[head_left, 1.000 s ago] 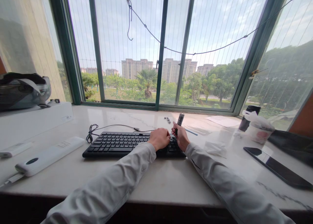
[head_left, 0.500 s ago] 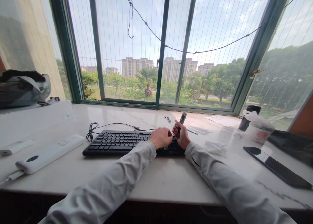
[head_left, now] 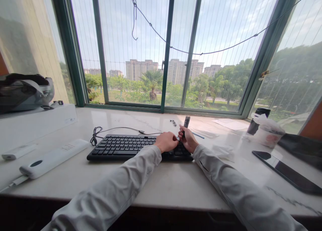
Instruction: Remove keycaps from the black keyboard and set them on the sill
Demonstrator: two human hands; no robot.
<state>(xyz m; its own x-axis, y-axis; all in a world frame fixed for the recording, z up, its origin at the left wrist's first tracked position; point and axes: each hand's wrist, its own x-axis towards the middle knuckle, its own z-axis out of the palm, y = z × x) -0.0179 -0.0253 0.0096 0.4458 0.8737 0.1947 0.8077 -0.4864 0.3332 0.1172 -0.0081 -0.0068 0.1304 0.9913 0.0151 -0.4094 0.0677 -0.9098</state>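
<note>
A black keyboard (head_left: 120, 146) lies on the pale counter in front of me. My left hand (head_left: 166, 141) is over its right part, fingers curled down and pressed together beside my right hand. Whatever those fingertips pinch is hidden. My right hand (head_left: 187, 139) is wrapped round a dark, slim tool (head_left: 186, 121) above the number-pad end. The tool stands nearly upright, its streaked top showing above the fist; its lower end is at the keys and cannot be made out. Several small dark pieces like keycaps (head_left: 173, 122) rest behind the keyboard.
A blue pen-like stick (head_left: 198, 135) and crumpled white tissue (head_left: 222, 152) lie to the right. Farther right are a black phone (head_left: 286, 172), a bagged cup (head_left: 268, 133) and a dark bottle (head_left: 254, 126). A white power bank (head_left: 54, 158) and coiled cable (head_left: 97, 136) are on the left.
The tool in my right hand has tipped slightly to the left and stands more upright. My left hand stays in nearly the same place at the keys.
</note>
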